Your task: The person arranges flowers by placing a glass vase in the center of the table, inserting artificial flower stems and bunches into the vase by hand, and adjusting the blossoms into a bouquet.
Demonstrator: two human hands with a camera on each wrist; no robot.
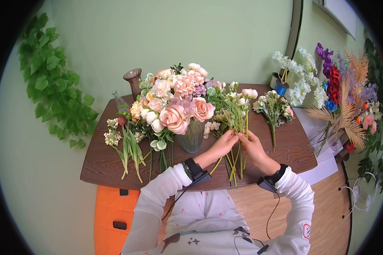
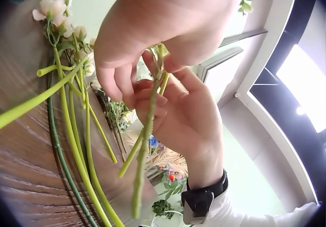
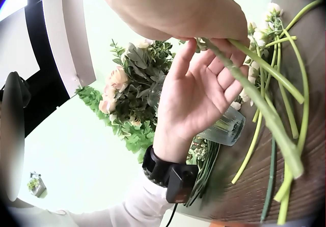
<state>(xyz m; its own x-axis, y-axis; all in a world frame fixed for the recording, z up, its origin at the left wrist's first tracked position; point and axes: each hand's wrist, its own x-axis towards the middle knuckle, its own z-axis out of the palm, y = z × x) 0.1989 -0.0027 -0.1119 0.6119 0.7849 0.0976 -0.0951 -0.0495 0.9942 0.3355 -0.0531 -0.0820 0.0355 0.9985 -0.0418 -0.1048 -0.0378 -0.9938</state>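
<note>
Both hands meet in front of the table, right of the vase, at a pair of green flower stems (image 2: 141, 166). My left hand (image 1: 222, 145) pinches the stems with its fingertips just below leafy sprigs with small white buds (image 1: 236, 102). Close beside it, my right hand (image 1: 254, 149) grips them between thumb and fingers. In the right wrist view the cut stem ends (image 3: 293, 158) point down over the tabletop. A glass vase (image 1: 192, 140) full of pink roses (image 1: 174, 119), white and peach blooms stands left of the hands.
More loose stems (image 1: 234, 170) lie under the hands on the dark wooden table (image 1: 191, 180). Tulips (image 1: 132, 153) lie at left, another white sprig (image 1: 273, 114) at right. Behind stand a brown glass vase (image 1: 133, 80) and a blue spool (image 1: 281, 87). Colourful flowers (image 1: 336, 93) fill the right side.
</note>
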